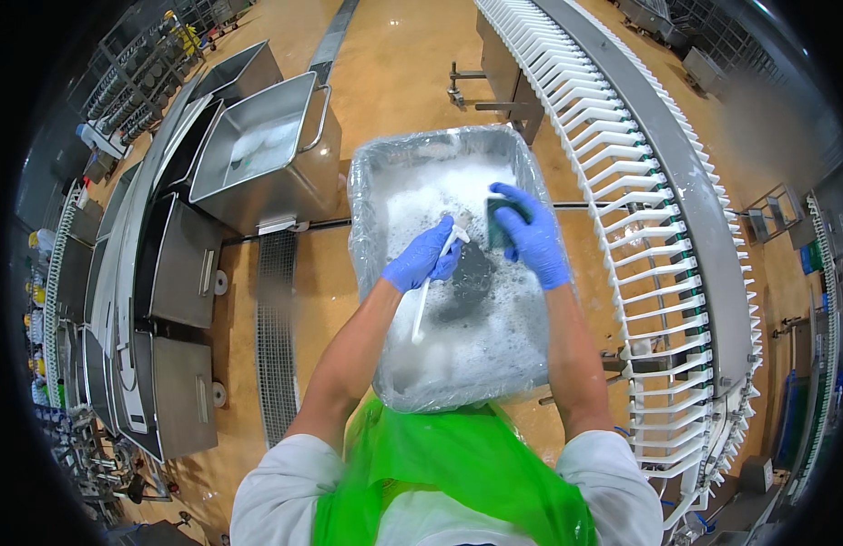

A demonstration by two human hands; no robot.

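Observation:
My left hand [425, 256], in a blue glove, is closed round a slim white plastic piece [422, 309] with a short crossbar at its upper end. The piece slants over a tub [371, 159] lined with clear plastic and filled with foamy water [421, 187]. Just to the right, my right hand [532, 235], also gloved in blue, grips a dark green scouring pad [496, 224] between thumb and fingers. Pad and white piece are a small gap apart. Between my hands, a dark patch of water shows through the suds.
A curved conveyor [654, 264] with rows of white slats runs along my right. To my left stand several steel bins, one a wheeled tub [303, 136] with suds inside. A floor drain grate [278, 328] lies between them and my tub. A green apron [449, 455] covers my front.

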